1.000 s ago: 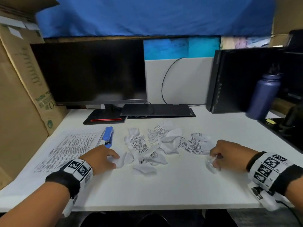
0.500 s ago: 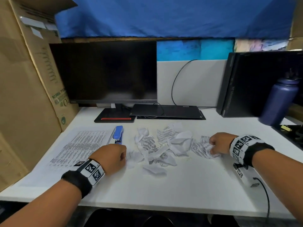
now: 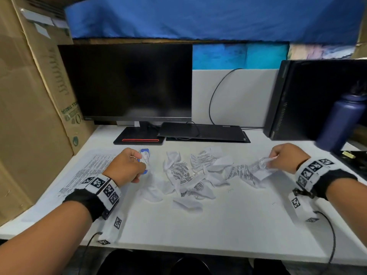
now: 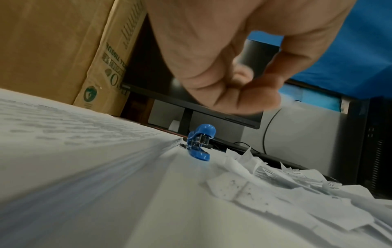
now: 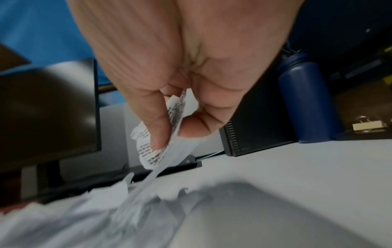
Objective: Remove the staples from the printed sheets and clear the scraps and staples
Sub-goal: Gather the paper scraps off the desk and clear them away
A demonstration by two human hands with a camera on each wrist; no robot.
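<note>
Torn printed paper scraps (image 3: 190,175) lie in a heap mid-desk. My left hand (image 3: 142,165) hovers at the heap's left end, fingers curled, and pinches a small white scrap (image 3: 146,158) just over the blue stapler (image 3: 144,152). In the left wrist view the thumb meets the curled fingers of that hand (image 4: 244,87) above the stapler (image 4: 199,144). My right hand (image 3: 275,158) pinches a printed scrap (image 3: 262,165) at the heap's right end, lifted off the desk. Thumb and forefinger clamp that scrap (image 5: 176,117). The flat printed sheets (image 3: 87,171) lie to the left.
A dark monitor (image 3: 129,82) and a flat black device (image 3: 202,132) stand behind the heap. A black computer tower (image 3: 309,100) and a navy bottle (image 3: 341,124) are at the right, cardboard boxes (image 3: 29,116) at the left. Bare white desk (image 3: 218,225) lies in front.
My right hand moved from the desk front to the heap's right end and lifted a printed scrap. My left hand rose from the desk toward the stapler with a scrap.
</note>
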